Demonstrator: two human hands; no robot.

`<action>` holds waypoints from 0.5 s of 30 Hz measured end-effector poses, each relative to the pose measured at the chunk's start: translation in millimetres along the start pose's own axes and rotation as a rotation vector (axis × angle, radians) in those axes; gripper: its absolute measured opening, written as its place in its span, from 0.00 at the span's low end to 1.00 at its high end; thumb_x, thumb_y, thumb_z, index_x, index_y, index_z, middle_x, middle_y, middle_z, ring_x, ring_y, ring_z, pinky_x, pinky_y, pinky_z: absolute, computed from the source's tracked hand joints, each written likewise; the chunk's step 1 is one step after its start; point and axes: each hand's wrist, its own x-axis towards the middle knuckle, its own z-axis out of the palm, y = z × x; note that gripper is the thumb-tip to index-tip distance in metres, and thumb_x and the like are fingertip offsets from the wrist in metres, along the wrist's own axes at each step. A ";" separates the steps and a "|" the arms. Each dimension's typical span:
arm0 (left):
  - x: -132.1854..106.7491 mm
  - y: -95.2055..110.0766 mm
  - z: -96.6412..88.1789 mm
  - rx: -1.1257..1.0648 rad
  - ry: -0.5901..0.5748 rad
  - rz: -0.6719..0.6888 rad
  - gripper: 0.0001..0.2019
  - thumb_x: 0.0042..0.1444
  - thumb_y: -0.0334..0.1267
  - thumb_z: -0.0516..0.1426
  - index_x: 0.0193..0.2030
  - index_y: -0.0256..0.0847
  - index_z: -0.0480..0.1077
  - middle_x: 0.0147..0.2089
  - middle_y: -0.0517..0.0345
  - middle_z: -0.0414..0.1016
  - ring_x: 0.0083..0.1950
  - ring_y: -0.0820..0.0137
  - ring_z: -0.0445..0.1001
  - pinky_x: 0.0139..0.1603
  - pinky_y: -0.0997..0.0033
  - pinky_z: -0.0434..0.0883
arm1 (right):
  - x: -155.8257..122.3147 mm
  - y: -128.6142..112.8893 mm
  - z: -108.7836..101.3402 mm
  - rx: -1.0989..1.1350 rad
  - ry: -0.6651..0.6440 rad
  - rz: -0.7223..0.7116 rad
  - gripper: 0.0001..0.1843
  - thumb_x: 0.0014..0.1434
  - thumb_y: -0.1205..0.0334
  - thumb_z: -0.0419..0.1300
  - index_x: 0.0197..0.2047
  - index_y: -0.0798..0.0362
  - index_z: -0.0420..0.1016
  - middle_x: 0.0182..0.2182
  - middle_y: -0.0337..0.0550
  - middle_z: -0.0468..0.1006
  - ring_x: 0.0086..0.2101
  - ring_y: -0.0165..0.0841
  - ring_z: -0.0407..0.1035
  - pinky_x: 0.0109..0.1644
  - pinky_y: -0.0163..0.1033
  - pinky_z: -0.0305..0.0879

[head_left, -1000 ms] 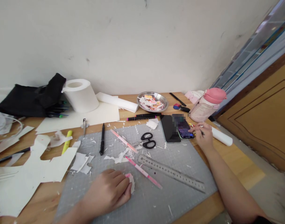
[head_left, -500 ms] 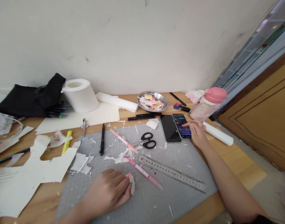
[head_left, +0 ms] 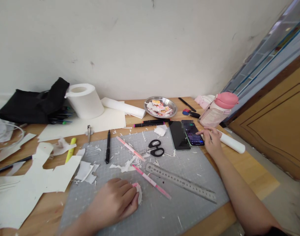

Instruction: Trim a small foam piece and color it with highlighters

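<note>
My left hand (head_left: 116,200) rests on the grey cutting mat (head_left: 194,219), its fingers curled around a small paper cutout (head_left: 138,192) with pink marking; most of the cutout is covered. At the right, my right hand (head_left: 212,140) hovers over a lit phone (head_left: 194,137) showing a keyboard, one finger stretched to its screen edge. A second, dark phone (head_left: 179,136) lies against it on the left. Between my hands are a pink marker (head_left: 152,182), a steel ruler (head_left: 181,183), an orange-pink marker (head_left: 130,148) and black-handled scissors (head_left: 156,148).
Behind the mat stand a metal dish (head_left: 161,107) of paper cutouts, a paper roll (head_left: 84,101) and a pink-lidded bottle (head_left: 217,109). A black pen (head_left: 108,147) lies on the mat. Cut white sheets (head_left: 29,186), a yellow highlighter (head_left: 70,149) and a black bag (head_left: 33,105) occupy the left.
My right hand has shifted slightly right, away from the phone's middle, uncovering more of the keyboard. The lit phone sits slightly turned. My left hand stays put with the cutout.
</note>
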 end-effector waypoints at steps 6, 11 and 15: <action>0.2 -0.6 0.3 -0.012 -0.004 0.006 0.17 0.61 0.28 0.44 0.22 0.41 0.64 0.16 0.64 0.64 0.17 0.74 0.61 0.22 0.71 0.54 | -0.1 -0.3 3.4 0.014 -0.095 0.010 0.23 0.63 0.56 0.41 0.32 0.46 0.77 0.35 0.43 0.78 0.47 0.41 0.65 0.52 0.52 0.49; 0.7 -0.1 -0.8 -0.014 0.002 0.008 0.17 0.61 0.28 0.44 0.22 0.40 0.64 0.16 0.64 0.64 0.17 0.73 0.61 0.22 0.70 0.54 | -0.8 -0.8 7.2 0.027 -0.165 0.009 0.22 0.63 0.56 0.41 0.34 0.45 0.77 0.36 0.42 0.79 0.49 0.42 0.64 0.54 0.55 0.46; 0.0 -0.3 0.0 -0.016 0.007 0.006 0.17 0.61 0.28 0.45 0.22 0.40 0.64 0.16 0.63 0.64 0.17 0.73 0.61 0.22 0.69 0.54 | -0.8 -0.7 6.3 0.028 -0.172 0.006 0.22 0.63 0.56 0.42 0.33 0.45 0.77 0.37 0.41 0.79 0.50 0.41 0.64 0.54 0.55 0.46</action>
